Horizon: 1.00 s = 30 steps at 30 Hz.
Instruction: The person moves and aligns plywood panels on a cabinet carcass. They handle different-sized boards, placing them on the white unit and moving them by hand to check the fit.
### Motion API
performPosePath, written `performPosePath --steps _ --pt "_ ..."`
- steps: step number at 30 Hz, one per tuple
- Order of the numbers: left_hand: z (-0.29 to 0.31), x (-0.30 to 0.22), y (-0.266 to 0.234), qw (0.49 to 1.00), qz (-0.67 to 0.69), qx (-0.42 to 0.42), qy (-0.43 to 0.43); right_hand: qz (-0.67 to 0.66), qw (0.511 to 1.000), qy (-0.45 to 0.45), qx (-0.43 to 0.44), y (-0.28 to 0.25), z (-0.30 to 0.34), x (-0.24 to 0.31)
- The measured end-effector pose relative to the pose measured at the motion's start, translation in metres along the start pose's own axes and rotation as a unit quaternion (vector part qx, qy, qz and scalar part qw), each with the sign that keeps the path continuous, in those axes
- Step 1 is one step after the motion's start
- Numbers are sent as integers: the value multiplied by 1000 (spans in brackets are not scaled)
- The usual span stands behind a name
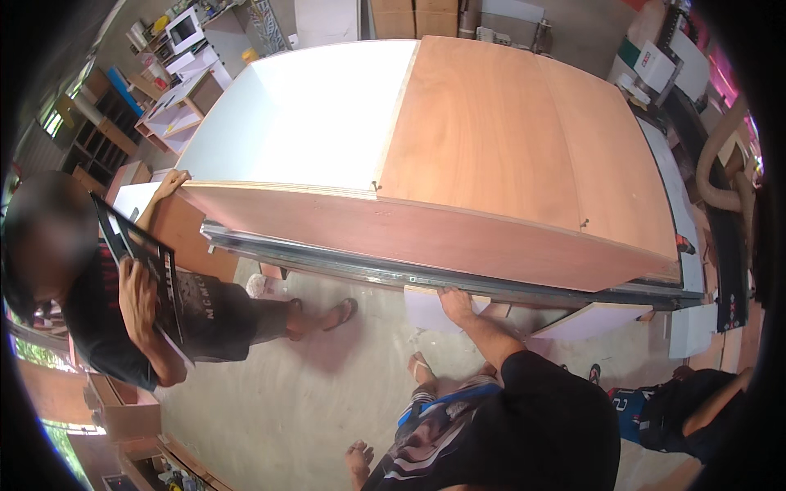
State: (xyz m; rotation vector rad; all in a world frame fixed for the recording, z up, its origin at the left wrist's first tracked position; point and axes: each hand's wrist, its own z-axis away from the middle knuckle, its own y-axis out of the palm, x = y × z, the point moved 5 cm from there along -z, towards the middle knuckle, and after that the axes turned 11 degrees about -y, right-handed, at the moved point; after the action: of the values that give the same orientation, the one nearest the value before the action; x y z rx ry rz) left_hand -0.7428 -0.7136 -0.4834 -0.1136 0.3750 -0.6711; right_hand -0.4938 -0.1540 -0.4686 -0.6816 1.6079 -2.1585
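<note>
My right hand grips the top edge of a white panel standing low beside the metal rail, its fingers curled over the edge. Low in the picture, my left hand hangs away from everything with its fingers loosely apart. Beyond the rail lies a large wooden cabinet body, its upper face part white and part bare plywood. Small dark fasteners show near its front edge. A long dark metal rail runs beneath the cabinet's front side.
On the left, a person rests one hand on the cabinet corner and holds a black frame. Another person is low at the right. A second white panel leans under the rail. A thick hose curves at the far right.
</note>
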Motion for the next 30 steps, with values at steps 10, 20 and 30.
performPosePath --steps 10,20,30 --pt "-19 -97 123 986 -112 89 83 -174 978 109 29 76 204 -81" --pt "-2 0 191 987 -122 48 96 -121 937 -35 327 218 421 -269" --pt "39 138 217 990 -118 -7 75 -9 870 -357 341 252 380 -290"
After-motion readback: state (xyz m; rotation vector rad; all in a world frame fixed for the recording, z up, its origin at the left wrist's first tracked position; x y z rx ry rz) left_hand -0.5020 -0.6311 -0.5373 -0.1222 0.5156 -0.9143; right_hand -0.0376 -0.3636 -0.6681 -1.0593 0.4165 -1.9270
